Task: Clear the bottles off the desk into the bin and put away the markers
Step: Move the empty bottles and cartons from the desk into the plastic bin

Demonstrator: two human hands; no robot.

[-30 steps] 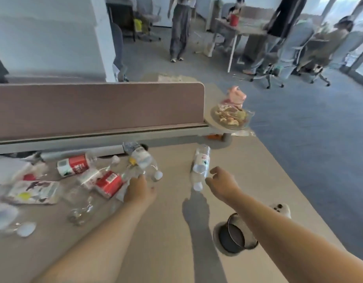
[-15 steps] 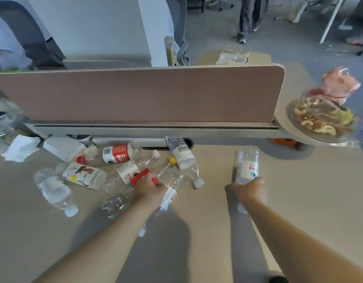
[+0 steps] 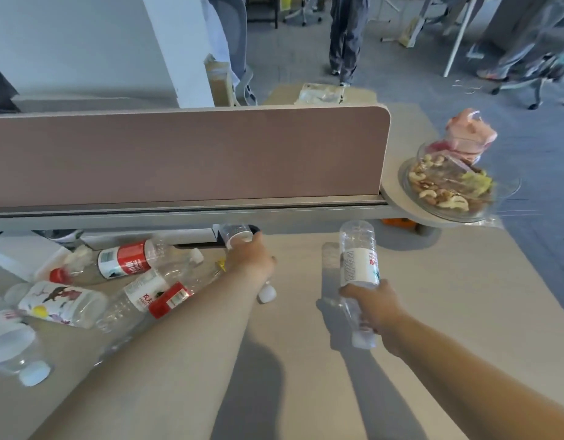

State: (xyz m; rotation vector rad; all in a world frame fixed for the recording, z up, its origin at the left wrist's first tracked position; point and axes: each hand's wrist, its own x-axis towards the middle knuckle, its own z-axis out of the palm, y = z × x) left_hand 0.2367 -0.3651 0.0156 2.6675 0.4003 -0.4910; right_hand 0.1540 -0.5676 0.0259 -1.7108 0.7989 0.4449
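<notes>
My right hand [image 3: 374,308] grips a clear white-labelled bottle [image 3: 358,254] near its neck; the cap end points toward me and the base is raised off the desk. Resting on a second clear bottle [image 3: 237,233] by the partition's foot is my left hand [image 3: 250,257], fingers curled over it, its white cap [image 3: 267,293] showing under the wrist. Several empty bottles lie in a heap at the left: a red-labelled one [image 3: 125,258], a red-and-white one [image 3: 157,296], a picture-labelled one [image 3: 60,301] and a clear one [image 3: 15,347]. No markers or bin are in view.
A brown partition [image 3: 185,154] runs along the back of the beige desk [image 3: 433,296]. A glass bowl of nuts [image 3: 448,188] and a pink figure [image 3: 471,131] sit on a round shelf at the right. White boxes [image 3: 23,252] lie far left. People stand beyond.
My left hand left the heap and moved back-right onto the bottle by the partition. My right hand closed on the lone bottle and tipped its base up off the desk.
</notes>
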